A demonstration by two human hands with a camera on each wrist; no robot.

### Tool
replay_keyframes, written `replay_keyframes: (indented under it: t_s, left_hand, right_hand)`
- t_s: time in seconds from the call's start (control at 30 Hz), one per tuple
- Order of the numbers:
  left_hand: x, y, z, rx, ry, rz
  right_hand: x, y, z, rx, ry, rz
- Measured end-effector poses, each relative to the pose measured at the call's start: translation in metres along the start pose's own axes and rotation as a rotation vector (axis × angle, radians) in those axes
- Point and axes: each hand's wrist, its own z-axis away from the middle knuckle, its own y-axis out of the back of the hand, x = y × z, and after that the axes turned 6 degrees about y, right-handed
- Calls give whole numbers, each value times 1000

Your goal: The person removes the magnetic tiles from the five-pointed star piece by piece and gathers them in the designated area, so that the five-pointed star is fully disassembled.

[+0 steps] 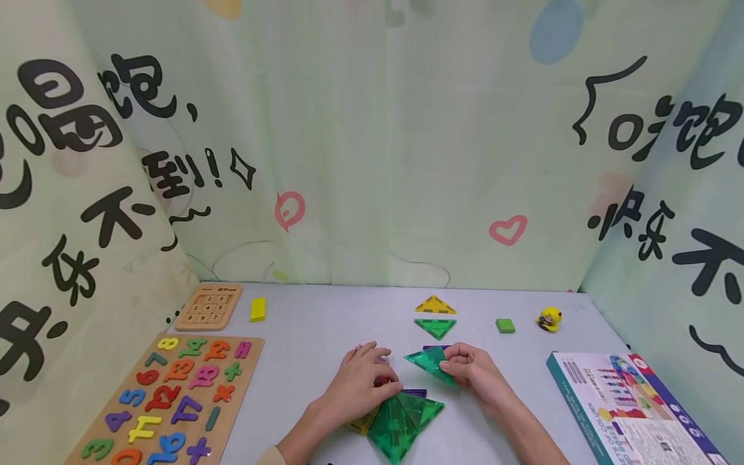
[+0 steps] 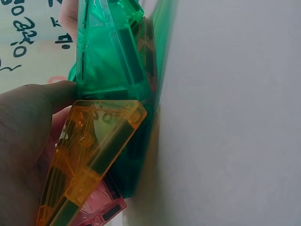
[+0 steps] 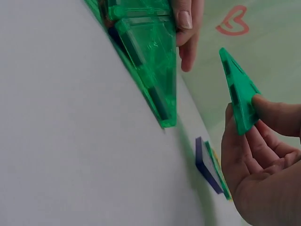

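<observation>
Head view: hands (image 1: 473, 371) hold green triangles (image 1: 431, 363) (curtain (image 1: 407, 161) reads "快乐").

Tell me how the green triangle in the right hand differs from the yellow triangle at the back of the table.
Colour: the held triangle is green; the yellow triangle is yellow.
Pose: the held triangle is raised in the right hand; the yellow triangle lies on the table.
Place: the held triangle is nearer the person than the yellow triangle.
Both are triangular.
</observation>
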Motion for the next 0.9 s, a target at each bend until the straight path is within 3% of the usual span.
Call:
replay_keyframes:
  t_s: [0.17, 0.37, 0.7, 0.9]
  left_hand:
    - [-1, 0, -1, 2, 5, 1]
    - [-1, 2, 1, 6, 8, -8]
    - [-3, 0, 1, -1, 16, -21]
    - [0, -2, -1, -3, 15, -9]
  right_hand:
    - [-3, 22, -4, 200, 11, 171]
    - [1, 57, -10, 328, 71, 351]
    - [20, 67, -29, 411, 134, 649]
    - [21, 71, -29, 445, 148, 739]
